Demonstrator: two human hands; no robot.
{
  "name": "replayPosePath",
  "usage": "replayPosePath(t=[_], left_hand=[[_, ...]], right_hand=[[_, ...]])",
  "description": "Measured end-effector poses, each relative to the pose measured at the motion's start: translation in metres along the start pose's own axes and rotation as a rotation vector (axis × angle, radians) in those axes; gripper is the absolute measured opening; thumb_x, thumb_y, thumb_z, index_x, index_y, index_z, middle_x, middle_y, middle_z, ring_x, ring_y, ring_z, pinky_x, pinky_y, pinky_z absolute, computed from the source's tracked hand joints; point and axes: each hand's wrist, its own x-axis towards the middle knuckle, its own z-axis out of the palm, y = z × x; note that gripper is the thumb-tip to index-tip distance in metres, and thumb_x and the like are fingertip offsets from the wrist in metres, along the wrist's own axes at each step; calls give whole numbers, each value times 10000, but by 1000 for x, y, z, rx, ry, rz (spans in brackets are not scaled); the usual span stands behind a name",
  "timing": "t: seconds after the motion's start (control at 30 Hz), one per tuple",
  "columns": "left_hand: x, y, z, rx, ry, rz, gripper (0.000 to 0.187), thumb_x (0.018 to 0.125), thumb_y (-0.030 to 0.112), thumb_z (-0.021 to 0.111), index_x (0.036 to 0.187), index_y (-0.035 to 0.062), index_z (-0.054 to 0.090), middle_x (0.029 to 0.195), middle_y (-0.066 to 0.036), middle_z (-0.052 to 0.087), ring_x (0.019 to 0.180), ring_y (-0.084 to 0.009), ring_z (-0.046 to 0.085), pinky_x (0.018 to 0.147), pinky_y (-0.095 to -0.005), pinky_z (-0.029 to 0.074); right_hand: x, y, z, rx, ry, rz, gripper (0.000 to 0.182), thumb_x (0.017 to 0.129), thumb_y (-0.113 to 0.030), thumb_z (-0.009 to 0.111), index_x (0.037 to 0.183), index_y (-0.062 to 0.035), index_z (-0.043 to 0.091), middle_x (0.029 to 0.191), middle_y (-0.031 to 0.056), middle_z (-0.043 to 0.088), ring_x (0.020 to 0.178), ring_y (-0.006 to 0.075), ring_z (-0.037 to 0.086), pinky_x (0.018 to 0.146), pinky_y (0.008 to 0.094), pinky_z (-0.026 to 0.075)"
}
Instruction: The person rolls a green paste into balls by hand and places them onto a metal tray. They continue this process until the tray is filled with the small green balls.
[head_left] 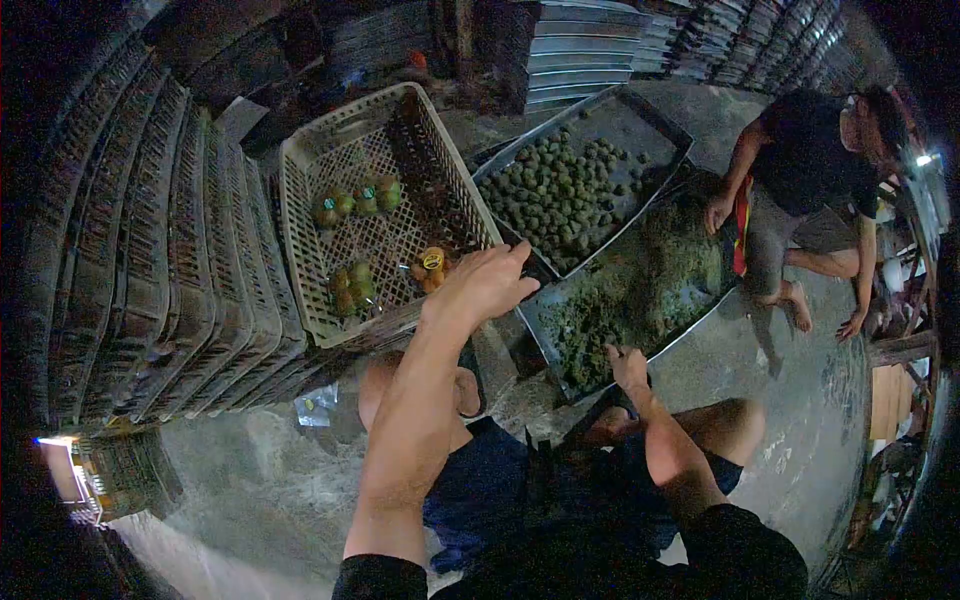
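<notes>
My left hand (482,284) is over the near right corner of a pale plastic crate (292,240). Its thumb and forefinger are apart, with nothing visible between them, and the other fingers are partly hidden. Bundles of round green fruit (366,196) and an orange-brown bundle with a yellow label (432,262) lie inside the crate. My right hand (630,369) is at the near edge of a metal tray (672,345) holding loose greenish-brown crumbly material (590,325). Its fingers are closed together; anything in them is too small to make out.
Behind stands another metal tray (650,120) with many dark green balls (560,190). Stacked crates (150,240) rise on the left. A person (810,160) sits at the right, one hand near a heap (685,250) on the near tray. A plastic packet (316,406) lies on the floor.
</notes>
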Motion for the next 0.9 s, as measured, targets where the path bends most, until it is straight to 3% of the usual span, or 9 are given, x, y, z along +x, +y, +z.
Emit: replayPosePath(t=[0.03,0.17,0.2,0.27,0.33,0.43,0.67,0.77,0.9], left_hand=[[1,0,1,1,-14,-2,596,910,338,558,1379,0,414,1377,-218,467,1275,-344,449,1078,-398,352],[2,-3,4,-1,-8,8,595,911,343,561,1377,2,414,1355,-227,485,1256,-350,467,1064,-401,366],[2,-3,5,1,15,15,590,908,339,567,1369,1,422,1334,-233,500,1238,-356,481,1051,-407,379],[3,-1,6,1,36,24,584,906,336,574,1361,-1,429,1314,-238,515,1219,-362,495,1038,-414,391],[6,1,5,13,8,8,569,897,324,589,1342,-1,447,1274,-243,542,1185,-374,518,1011,-431,414],[5,4,7,41,38,32,559,893,322,594,1328,-2,457,1249,-246,557,1164,-381,530,993,-441,427],[7,-1,15,58,33,38,541,896,314,587,1314,-8,464,1241,-245,562,1157,-380,535,989,-439,430],[7,-4,16,56,67,74,535,896,309,587,1306,-13,467,1234,-241,568,1154,-371,540,984,-435,434],[9,-7,16,64,63,69,532,895,308,587,1300,-17,471,1225,-233,575,1150,-368,543,978,-430,438]], right_hand=[[-13,-27,-13,-328,46,22,391,862,-341,638,897,48,634,857,231,663,790,325,650,702,435,477],[-20,-35,-23,-201,87,-99,381,888,-350,619,920,29,642,837,157,655,742,267,608,690,398,474],[-19,-29,-23,262,-35,-27,378,900,-349,612,948,24,648,842,120,637,739,248,584,692,386,468],[-18,-22,-27,724,-155,51,377,911,-349,605,976,19,654,847,82,620,735,230,559,694,374,463],[-23,-49,-44,280,-108,54,323,916,-310,610,912,10,652,850,43,587,693,187,537,616,334,444],[-42,-93,-52,625,-100,125,339,923,-309,589,761,-12,596,736,19,547,597,138,474,531,300,385],[-26,-86,-44,489,33,211,418,912,-345,604,627,-50,519,552,-40,457,497,114,399,489,306,321],[-48,-120,-63,418,-84,95,365,922,-367,585,726,-59,564,639,-27,538,551,122,456,517,309,363],[-55,-122,-73,1014,-166,209,291,926,-386,581,907,-96,579,842,3,611,681,126,538,569,297,422]])
